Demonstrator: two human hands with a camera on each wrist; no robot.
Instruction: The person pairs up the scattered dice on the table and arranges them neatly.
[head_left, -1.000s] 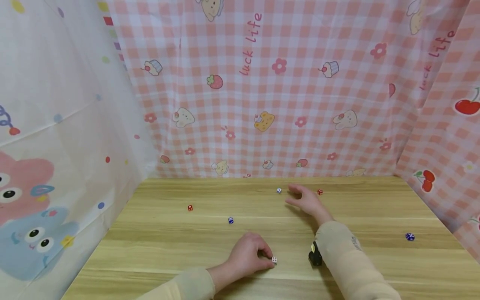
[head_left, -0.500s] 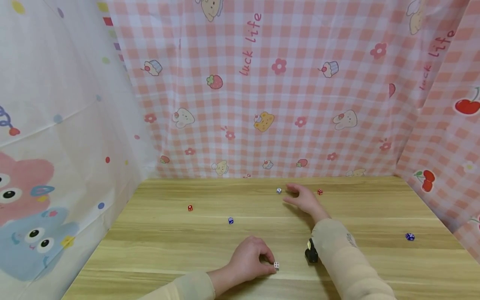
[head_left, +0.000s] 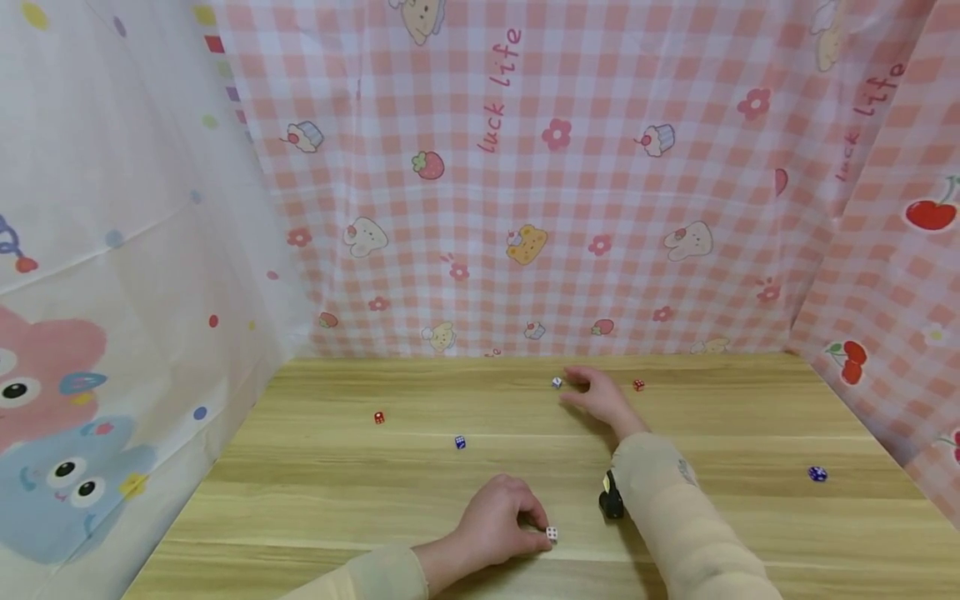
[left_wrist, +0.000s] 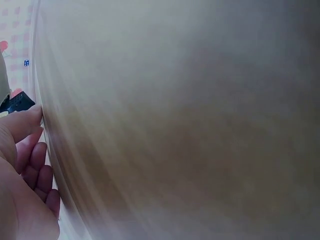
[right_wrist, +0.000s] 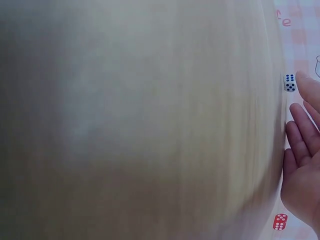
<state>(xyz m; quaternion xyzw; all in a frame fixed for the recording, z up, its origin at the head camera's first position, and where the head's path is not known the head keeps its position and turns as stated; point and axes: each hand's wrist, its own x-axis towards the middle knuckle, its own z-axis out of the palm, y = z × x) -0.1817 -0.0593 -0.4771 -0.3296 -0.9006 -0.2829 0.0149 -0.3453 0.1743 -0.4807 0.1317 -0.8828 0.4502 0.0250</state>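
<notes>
In the head view my left hand [head_left: 501, 518] pinches a white die [head_left: 552, 533] between thumb and index finger at the table's near middle. In the left wrist view that die cannot be made out at the fingertips of the left hand [left_wrist: 30, 165]. Near the back edge, my right hand [head_left: 600, 397] has thumb and index finger spread just right of a white die with blue dots [head_left: 557, 382]. The right wrist view shows that die [right_wrist: 290, 83] close to a fingertip of the right hand [right_wrist: 305, 150]; whether they touch I cannot tell.
A red die [head_left: 638, 385] lies right of my right hand. Another red die [head_left: 379, 417] and a blue die [head_left: 461, 442] are on the left. One more blue die [head_left: 817, 474] sits far right. The wooden table [head_left: 322, 500] ends at a checked cloth [head_left: 465, 208].
My right hand has moved left, closer to the white die with blue dots. My left hand has shifted slightly towards me with its white die.
</notes>
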